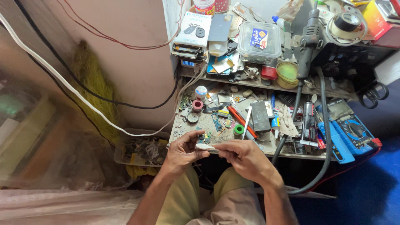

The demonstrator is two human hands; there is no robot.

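Head view, looking down over a cluttered repair bench. Left hand [182, 152] and right hand [243, 156] meet at the bench's front edge, above the knees. Between them: a small white object [205, 146], slim, elongated, rounded at its ends, lying roughly level. Both hands pinch it in thumb and fingertips, left at its left end, right at its right end. Finer detail too small to tell.

Packages and labels, by place:
- Upper shelf, left: flat white box [193, 28] with printed dark key-fob shapes, on top of a stack of phones.
- Upper shelf, centre: clear plastic lidded box [261, 39] with a blue and orange sticker on its lid.
- Top right corner: red carton [381, 23], partly cut off.
- Bench, right: black tube [308, 123] with red and white label, beside a blue multimeter [354, 131].
- Bench, centre: green tape roll [238, 129], just beyond the right hand.
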